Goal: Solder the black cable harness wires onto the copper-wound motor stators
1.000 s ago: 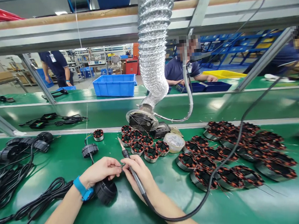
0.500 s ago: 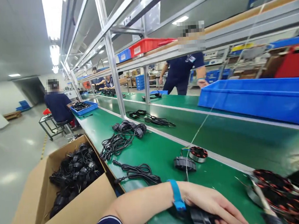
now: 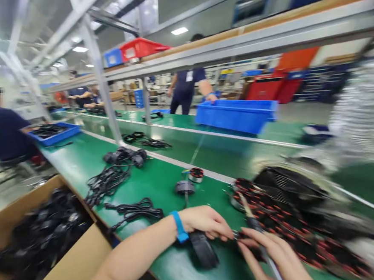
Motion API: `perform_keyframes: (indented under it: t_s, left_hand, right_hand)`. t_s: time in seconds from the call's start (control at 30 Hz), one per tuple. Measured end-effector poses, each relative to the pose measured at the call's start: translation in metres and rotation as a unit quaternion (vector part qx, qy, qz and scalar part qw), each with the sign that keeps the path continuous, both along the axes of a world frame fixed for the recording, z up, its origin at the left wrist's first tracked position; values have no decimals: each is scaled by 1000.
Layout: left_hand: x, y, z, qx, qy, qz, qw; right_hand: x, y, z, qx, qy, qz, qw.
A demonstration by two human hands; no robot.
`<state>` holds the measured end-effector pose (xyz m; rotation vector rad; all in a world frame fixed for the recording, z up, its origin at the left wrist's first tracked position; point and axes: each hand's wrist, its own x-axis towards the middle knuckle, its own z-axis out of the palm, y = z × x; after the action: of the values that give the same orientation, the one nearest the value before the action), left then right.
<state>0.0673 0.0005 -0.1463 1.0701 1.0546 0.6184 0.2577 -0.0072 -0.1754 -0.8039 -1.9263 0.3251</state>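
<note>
- Head view: the left hand, a blue wristband at its wrist, has thumb and fingers pinched together on a thin wire end, blurred, just in front of the right hand's fingertips.
- The right hand is closed around a soldering iron, which lies slantwise across the fingers with its tip pointing forward, away from the wrist; whether those fingertips also grip the wire end, I cannot tell.
- Under the left hand, close below its palm, sits a round black housing above the green desk; contact with the palm is hidden.
- Straight ahead of the left hand stand a grey-black cap and, just beyond it, a single stator ring with red windings.
- To the left of the left hand lies a coiled black cable; farther out that way are a heap of cables and a cluster of black housings.
- Ahead of the right hand and to its right spreads a group of stator rings, smeared by blur, with a round fan behind them.
- Well to the left of the left hand, beside the desk, an open cardboard box holds many black parts.
- Far beyond both hands, a standing person has one hand at the rim of a blue bin.
</note>
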Motion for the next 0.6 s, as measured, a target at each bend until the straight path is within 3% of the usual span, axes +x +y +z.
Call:
perform_keyframes:
  t_s: [0.13, 0.37, 0.6]
  left_hand:
    - [-2, -6, 10, 36, 0, -5, 999]
    - [6, -9, 21, 67, 68, -21, 995]
    - [8, -11, 20, 60, 103, -29, 992]
  right_hand:
    - [2, -11, 13, 18, -16, -18, 1000]
    - [-3, -12, 7, -34, 45, -34, 998]
    - [10, -17, 18, -34, 83, -35, 995]
